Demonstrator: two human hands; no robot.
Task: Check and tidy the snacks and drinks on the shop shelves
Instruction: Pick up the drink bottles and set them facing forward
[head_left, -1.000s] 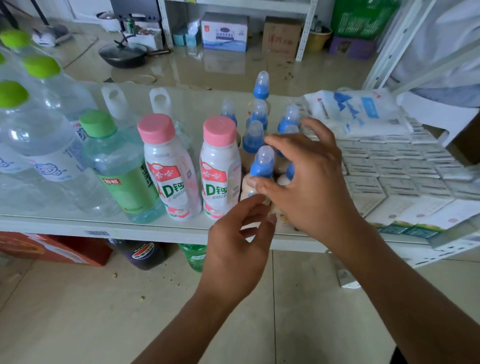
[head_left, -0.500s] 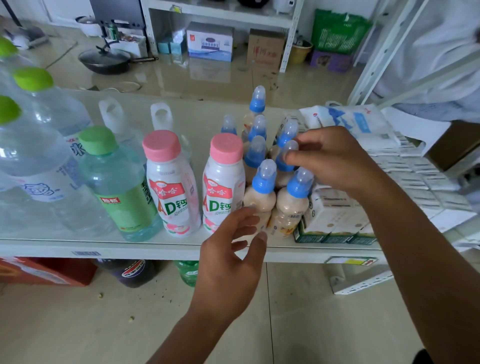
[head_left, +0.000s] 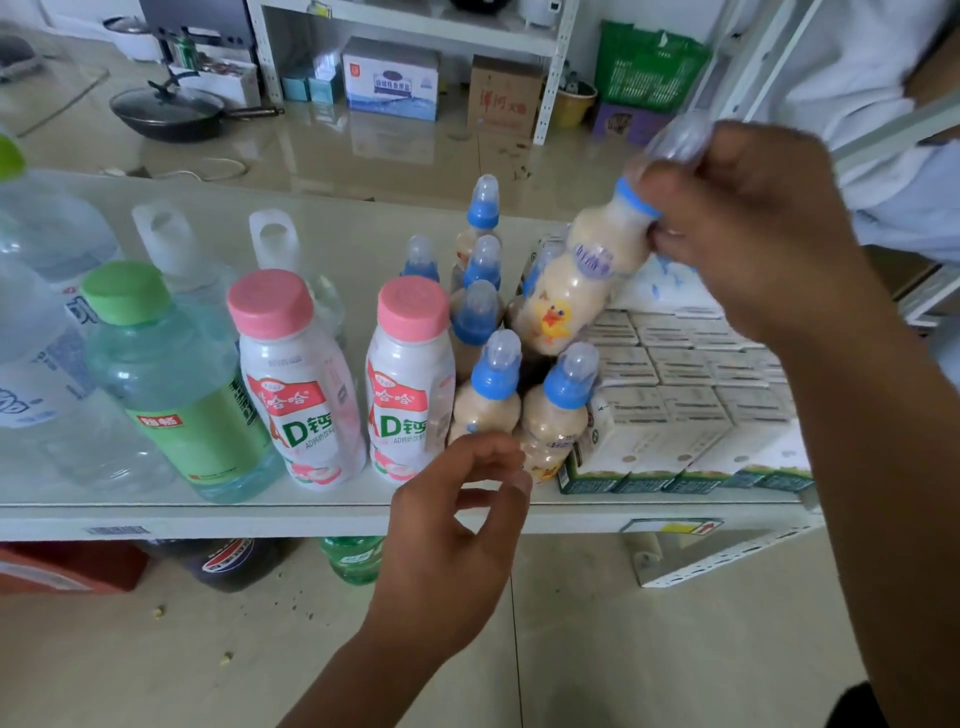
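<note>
- Currently logging the head view, the only one I get at the remote desk.
- Right hand (head_left: 753, 234): clenched round the neck of a small milk bottle (head_left: 576, 280), with the fingers wrapped over its blue collar and clear teat cover.
- The milk bottle is off the shelf (head_left: 311, 519) and in the air. It is tilted, cap toward the upper right and base toward the lower left, and a duck print faces me.
- Its base hangs over the cluster (head_left: 480, 312) of matching blue-capped bottles. I cannot tell whether it touches any of them.
- Left hand (head_left: 457, 525): fingers loosely curled and grasping nothing. It sits in front of the shelf's front edge.
- Its fingertips overlap the foot of the front-left bottle (head_left: 491, 389). I cannot tell whether they make contact.
- The front-right bottle (head_left: 563, 400) stands upright just beside the front-left one, with more rows behind.
- Left of the cluster, two pink-capped bottles (head_left: 296, 384) stand upright side by side.
- Further left stand a green-capped bottle (head_left: 171, 395) and then large clear water bottles (head_left: 41, 322).
- Right of the cluster lies a flat block of white cartons (head_left: 675, 415) with green bases, just beside the front-right bottle.
- On the floor beyond the shelf sits a black pan (head_left: 166, 111).
</note>
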